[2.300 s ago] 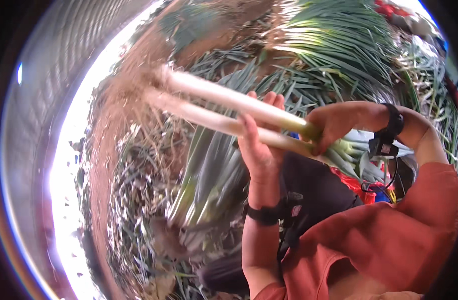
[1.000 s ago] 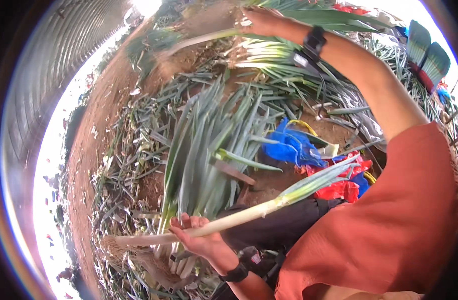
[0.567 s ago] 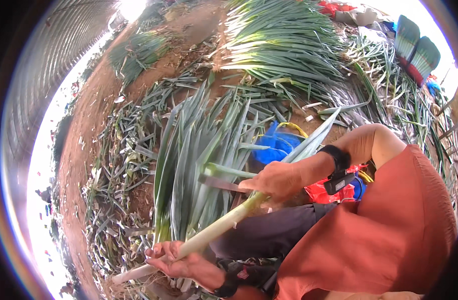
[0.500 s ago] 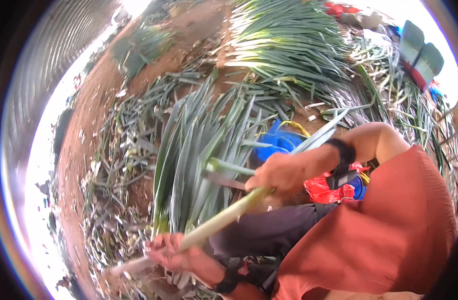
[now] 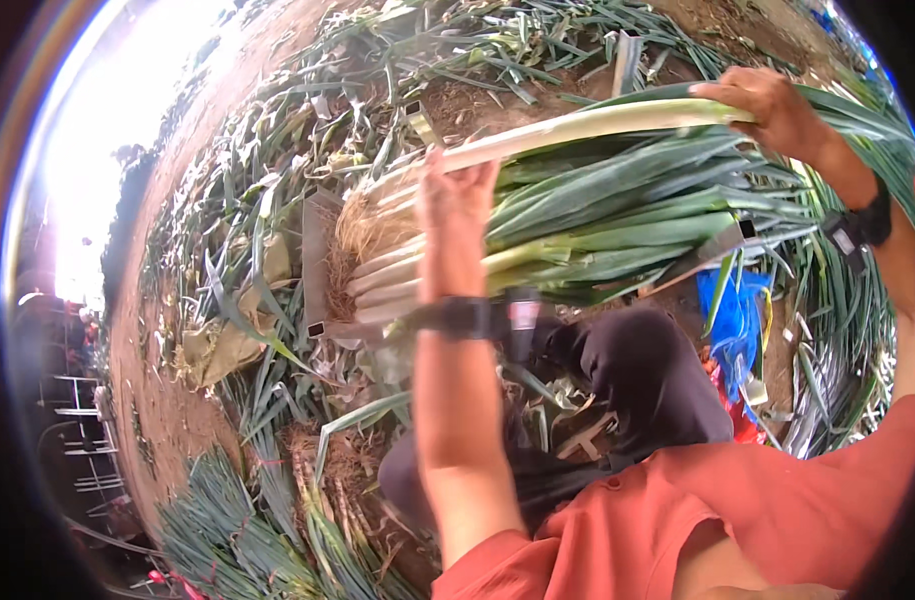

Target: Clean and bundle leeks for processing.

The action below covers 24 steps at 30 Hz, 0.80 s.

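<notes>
A long leek (image 5: 587, 125) with a pale shank stretches crosswise over a pile of leeks. My right hand (image 5: 772, 112) is closed round its green upper part, at the far right. Nearer its root end, the fingers of my left hand (image 5: 457, 195) hold the shank; the thumb's position is unclear. Below lies the leek pile (image 5: 617, 195), roots (image 5: 362, 225) to the left and green leaves to the right. It rests in a metal frame (image 5: 319, 270) of square tubing. No knife is visible in either hand.
Leaf trimmings (image 5: 287, 160) litter the soil beyond and to the left. A blue plastic bag (image 5: 734, 315) sits right of my knee (image 5: 642, 365). More leeks (image 5: 227, 525) lie at lower left, near a tan crumpled sheet (image 5: 217, 350).
My view has swung left. The leek has moved from slanting before my knees to lying over the framed pile. A blade by my right hand earlier no longer shows.
</notes>
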### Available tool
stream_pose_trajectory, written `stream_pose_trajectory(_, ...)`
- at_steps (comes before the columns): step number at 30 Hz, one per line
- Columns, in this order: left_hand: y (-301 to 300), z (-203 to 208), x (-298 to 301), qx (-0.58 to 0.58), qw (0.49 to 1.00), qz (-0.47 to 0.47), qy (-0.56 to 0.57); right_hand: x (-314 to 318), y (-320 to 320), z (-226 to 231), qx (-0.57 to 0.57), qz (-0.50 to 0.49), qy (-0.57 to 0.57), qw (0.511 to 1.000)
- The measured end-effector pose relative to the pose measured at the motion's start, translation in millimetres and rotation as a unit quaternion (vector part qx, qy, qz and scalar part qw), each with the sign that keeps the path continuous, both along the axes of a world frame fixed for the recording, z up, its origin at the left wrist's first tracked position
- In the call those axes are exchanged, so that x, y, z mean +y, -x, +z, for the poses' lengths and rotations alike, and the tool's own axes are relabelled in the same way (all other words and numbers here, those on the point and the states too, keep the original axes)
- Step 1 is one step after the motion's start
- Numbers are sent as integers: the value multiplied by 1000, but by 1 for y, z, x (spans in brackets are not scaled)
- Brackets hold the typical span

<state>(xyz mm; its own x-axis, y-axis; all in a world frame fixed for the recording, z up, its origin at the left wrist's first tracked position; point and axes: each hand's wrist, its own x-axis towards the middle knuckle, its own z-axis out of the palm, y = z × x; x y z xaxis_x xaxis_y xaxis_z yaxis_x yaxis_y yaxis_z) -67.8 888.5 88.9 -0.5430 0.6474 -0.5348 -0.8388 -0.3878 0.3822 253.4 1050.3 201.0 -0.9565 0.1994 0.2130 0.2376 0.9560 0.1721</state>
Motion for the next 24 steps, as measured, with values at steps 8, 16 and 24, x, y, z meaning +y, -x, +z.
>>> stream_pose_trajectory(8, 186, -130, -61, 163, 967, -75, 182, 32, 181, -153, -120, 35, 151, 981)
stream_pose_trajectory(16, 211, -178, -106, 772, 347, -233, 479, 26, 222, -211, -263, 23, 238, 935)
stream_pose_trajectory(24, 200, -208, -95, 787, 306, -290, 450, 15, 234, -223, -251, 67, 234, 937)
